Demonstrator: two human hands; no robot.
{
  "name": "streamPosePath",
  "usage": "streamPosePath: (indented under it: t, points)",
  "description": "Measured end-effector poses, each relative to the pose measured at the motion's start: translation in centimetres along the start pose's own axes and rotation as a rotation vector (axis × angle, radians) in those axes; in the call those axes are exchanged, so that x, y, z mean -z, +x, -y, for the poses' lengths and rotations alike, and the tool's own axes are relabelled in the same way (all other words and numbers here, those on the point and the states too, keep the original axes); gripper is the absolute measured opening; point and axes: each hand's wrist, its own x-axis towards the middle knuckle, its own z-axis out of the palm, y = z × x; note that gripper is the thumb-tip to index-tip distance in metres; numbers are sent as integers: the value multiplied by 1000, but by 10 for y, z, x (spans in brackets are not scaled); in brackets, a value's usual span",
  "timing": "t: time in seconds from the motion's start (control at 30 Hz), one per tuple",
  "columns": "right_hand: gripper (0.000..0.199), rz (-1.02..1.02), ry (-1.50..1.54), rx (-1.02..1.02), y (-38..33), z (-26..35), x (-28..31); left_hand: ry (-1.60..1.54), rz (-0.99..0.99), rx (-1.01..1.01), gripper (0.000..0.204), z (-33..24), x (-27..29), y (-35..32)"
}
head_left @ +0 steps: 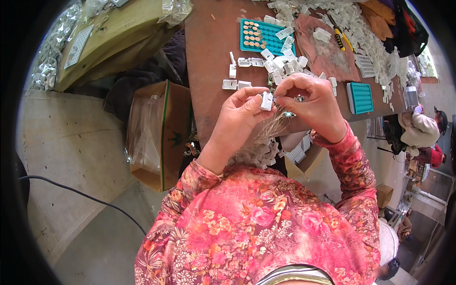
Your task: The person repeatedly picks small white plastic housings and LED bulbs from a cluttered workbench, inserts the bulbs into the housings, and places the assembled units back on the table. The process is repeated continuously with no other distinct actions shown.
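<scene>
My left hand [244,107] pinches a small white plastic case [267,101] between thumb and fingers, above the table's near edge. Right beside it, my right hand [308,97] has its thumb and forefinger pressed together at the case's side. What those fingertips hold is too small to make out. A bunch of thin pale wires [273,126] hangs below my hands, with small shiny parts [299,98] by my right palm. Just beyond lies a heap of white plastic cases [285,66], and a few more cases [229,84] sit apart to the left.
A teal tray [244,45] with rows of round copper-coloured discs stands farther back on the brown table [209,52]. Yellow-handled pliers [339,39] lie on a pink cloth [308,57]. Another teal tray [362,97] is at right; an open cardboard box [171,137] stands at left.
</scene>
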Motion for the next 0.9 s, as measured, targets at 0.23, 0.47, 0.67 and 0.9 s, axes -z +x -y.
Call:
streamPosePath:
  t: [0.23, 0.47, 0.67, 0.9]
  points:
    - [9, 84, -212, 118, 6, 15, 9, 71, -36, 35, 24, -2, -4, -1]
    - [11, 106, -382, 256, 11, 18, 7, 86, -85, 42, 22, -2, -8, -1]
    - [10, 156, -399, 243, 11, 18, 5, 199, -56, 51, 24, -2, -2, 0]
    - [8, 41, 127, -114, 2, 11, 2, 128, -31, 57, 27, -3, -1, 0]
